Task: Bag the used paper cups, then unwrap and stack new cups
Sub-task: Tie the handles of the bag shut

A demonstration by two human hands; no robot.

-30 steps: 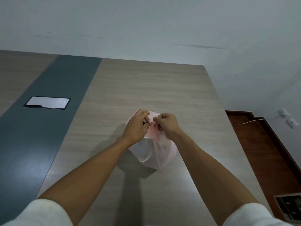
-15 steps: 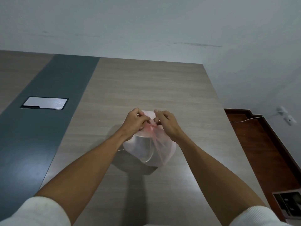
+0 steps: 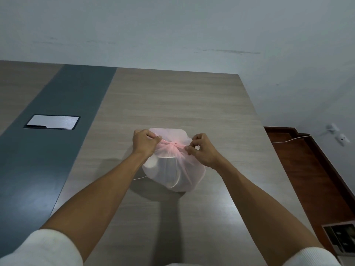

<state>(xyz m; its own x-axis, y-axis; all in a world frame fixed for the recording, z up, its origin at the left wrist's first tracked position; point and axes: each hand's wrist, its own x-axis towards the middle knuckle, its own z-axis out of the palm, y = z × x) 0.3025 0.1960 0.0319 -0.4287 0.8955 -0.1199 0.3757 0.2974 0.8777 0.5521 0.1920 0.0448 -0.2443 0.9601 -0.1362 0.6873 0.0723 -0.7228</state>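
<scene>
Left hand: the left hand was clenched on one gathered tail of the pink bag, pinching the film at the knot's 9 o'clock side.
Right hand: the right hand pinched the other tail between thumb and forefinger at the knot's 3 o'clock side, the remaining fingers curled.
Why held so: the two hands sat on opposite sides of the knot, with the film drawn taut between them; this looked like the cinching of a tie, meant to seal the bag.
Bag: it rested on the desk in front of the person, rounded and full, its top gathered into radiating creases.
Contents: pale curved shapes showed through the film, likely the used cups; how many could not be told.
Task stage: bagging seemed nearly finished; no new cups were in view.
Desk: wood-grain top with a dark grey strip along its 9 o'clock side, carrying a recessed metal cover plate.
Room: a plain pale wall stood at 12 o'clock; reddish floor lay at 3 o'clock, with a white cable running to wall sockets.
</scene>
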